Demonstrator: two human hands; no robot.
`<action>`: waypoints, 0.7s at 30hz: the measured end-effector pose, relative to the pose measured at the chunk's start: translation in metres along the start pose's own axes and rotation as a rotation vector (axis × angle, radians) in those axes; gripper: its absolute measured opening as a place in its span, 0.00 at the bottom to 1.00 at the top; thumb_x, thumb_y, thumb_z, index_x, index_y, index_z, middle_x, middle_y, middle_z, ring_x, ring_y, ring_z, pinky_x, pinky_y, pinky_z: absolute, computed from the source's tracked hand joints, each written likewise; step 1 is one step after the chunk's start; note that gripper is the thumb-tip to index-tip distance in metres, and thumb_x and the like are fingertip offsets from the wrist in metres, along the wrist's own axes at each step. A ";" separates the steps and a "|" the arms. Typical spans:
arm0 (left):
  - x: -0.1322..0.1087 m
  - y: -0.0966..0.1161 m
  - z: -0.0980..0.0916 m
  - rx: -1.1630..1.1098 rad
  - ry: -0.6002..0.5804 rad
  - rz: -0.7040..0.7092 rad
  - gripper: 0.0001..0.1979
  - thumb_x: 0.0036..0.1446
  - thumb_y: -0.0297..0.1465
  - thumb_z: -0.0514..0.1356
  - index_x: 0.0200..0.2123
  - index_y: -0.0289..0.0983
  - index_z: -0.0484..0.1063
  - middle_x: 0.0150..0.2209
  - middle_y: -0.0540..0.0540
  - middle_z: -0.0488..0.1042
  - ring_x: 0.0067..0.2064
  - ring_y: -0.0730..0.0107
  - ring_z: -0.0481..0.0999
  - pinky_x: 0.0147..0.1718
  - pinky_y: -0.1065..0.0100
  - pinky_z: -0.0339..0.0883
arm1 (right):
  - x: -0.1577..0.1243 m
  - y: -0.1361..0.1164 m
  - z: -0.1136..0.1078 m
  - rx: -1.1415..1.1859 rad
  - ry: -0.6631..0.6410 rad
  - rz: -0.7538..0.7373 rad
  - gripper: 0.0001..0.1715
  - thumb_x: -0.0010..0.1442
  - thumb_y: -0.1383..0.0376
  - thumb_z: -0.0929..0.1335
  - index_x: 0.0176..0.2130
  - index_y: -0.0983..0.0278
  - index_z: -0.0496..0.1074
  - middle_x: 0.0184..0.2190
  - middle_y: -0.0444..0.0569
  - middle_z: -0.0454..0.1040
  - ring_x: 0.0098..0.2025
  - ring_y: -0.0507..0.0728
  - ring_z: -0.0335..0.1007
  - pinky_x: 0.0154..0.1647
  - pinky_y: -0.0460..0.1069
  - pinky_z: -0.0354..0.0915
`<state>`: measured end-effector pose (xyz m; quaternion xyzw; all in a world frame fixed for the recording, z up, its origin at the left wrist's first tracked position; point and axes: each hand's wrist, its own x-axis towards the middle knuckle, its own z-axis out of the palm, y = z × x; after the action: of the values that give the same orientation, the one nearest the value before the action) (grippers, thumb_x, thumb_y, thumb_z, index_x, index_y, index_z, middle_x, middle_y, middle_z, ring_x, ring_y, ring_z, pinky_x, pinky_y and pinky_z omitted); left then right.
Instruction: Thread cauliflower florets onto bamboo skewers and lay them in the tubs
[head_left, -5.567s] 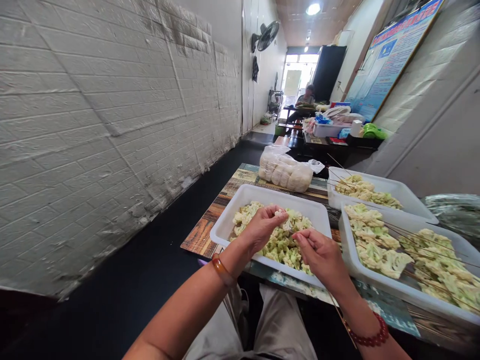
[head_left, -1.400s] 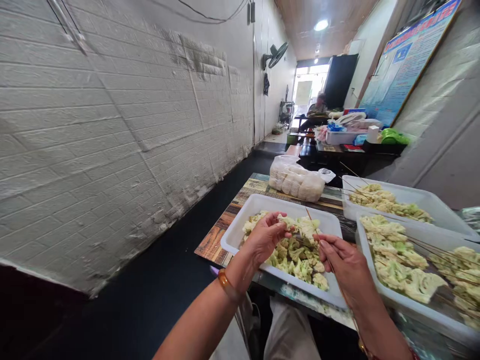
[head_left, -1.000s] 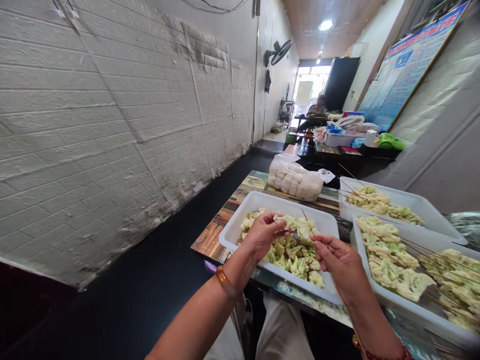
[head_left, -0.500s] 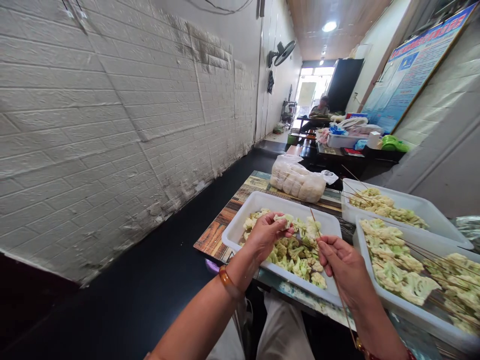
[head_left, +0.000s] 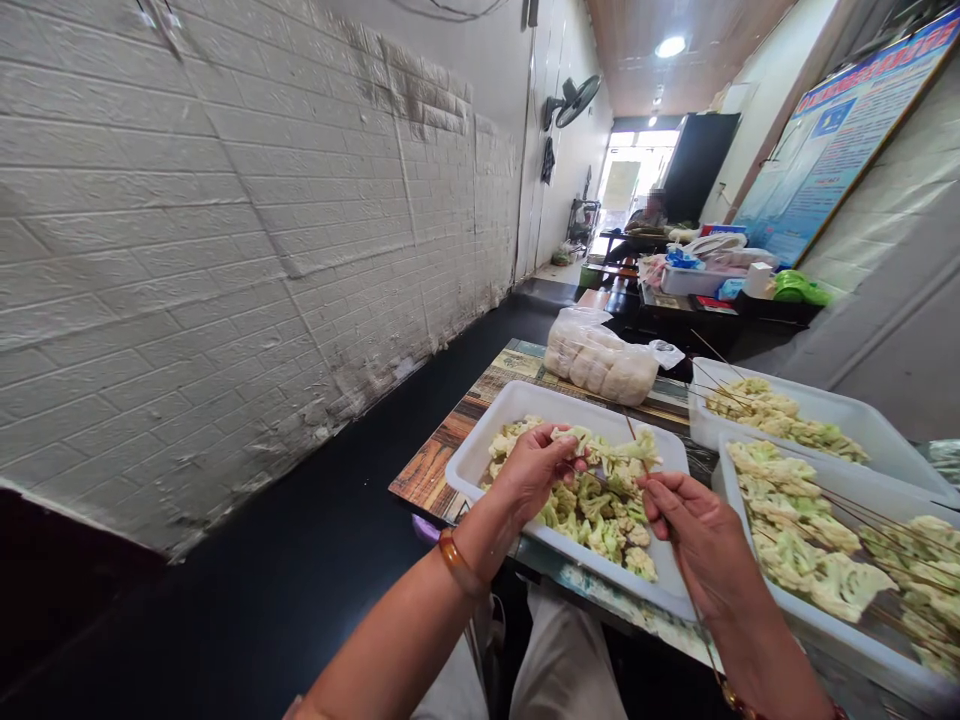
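Observation:
Over the near white tray (head_left: 463,468), my left hand (head_left: 537,466) pinches a pale cauliflower floret (head_left: 568,437) between thumb and fingers. My right hand (head_left: 686,515) grips a thin wooden skewer (head_left: 688,585), whose upper end rises above the fingers and whose lower end runs down past the wrist. A cauliflower piece (head_left: 634,452) lies close against the skewer's upper part; whether it is pierced I cannot tell. Loose cauliflower pieces (head_left: 600,520) fill the tray below both hands.
To the right, a second white tray (head_left: 810,618) and a third behind it (head_left: 885,405) hold skewered cauliflower. A plastic bag of pale round items (head_left: 600,360) sits at the back of the patterned wooden table (head_left: 435,450). Farther off, a person (head_left: 654,212) sits by another table.
The view has shifted slightly, with the scene sliding a little to the right. Both hands keep their grips, and the floret and skewer stay close together over the tray.

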<state>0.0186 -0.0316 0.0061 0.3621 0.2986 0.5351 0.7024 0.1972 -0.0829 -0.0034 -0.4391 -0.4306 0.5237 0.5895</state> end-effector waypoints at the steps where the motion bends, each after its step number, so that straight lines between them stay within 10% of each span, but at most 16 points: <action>1: 0.000 0.000 0.000 0.007 0.001 0.002 0.17 0.41 0.34 0.69 0.31 0.33 0.68 0.26 0.47 0.74 0.23 0.78 0.71 0.17 0.78 0.55 | 0.000 -0.001 0.000 0.004 0.022 -0.019 0.14 0.47 0.57 0.76 0.30 0.64 0.76 0.20 0.41 0.68 0.20 0.46 0.58 0.18 0.41 0.55; 13: 0.001 0.005 0.002 -0.057 0.066 -0.026 0.15 0.38 0.33 0.71 0.26 0.32 0.70 0.26 0.48 0.73 0.24 0.82 0.67 0.22 0.77 0.57 | -0.006 0.001 -0.004 -0.323 -0.080 0.070 0.20 0.48 0.52 0.74 0.35 0.65 0.79 0.21 0.46 0.73 0.19 0.50 0.61 0.18 0.45 0.58; 21: 0.000 0.006 0.003 -0.057 0.113 -0.040 0.15 0.37 0.32 0.71 0.25 0.32 0.69 0.24 0.50 0.72 0.23 0.83 0.67 0.23 0.78 0.60 | -0.012 0.004 -0.005 -0.862 -0.042 -0.403 0.12 0.58 0.56 0.68 0.32 0.59 0.78 0.30 0.47 0.78 0.28 0.55 0.70 0.31 0.48 0.67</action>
<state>0.0183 -0.0309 0.0126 0.3053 0.3296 0.5489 0.7049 0.2004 -0.0948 -0.0088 -0.5408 -0.6969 0.1811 0.4347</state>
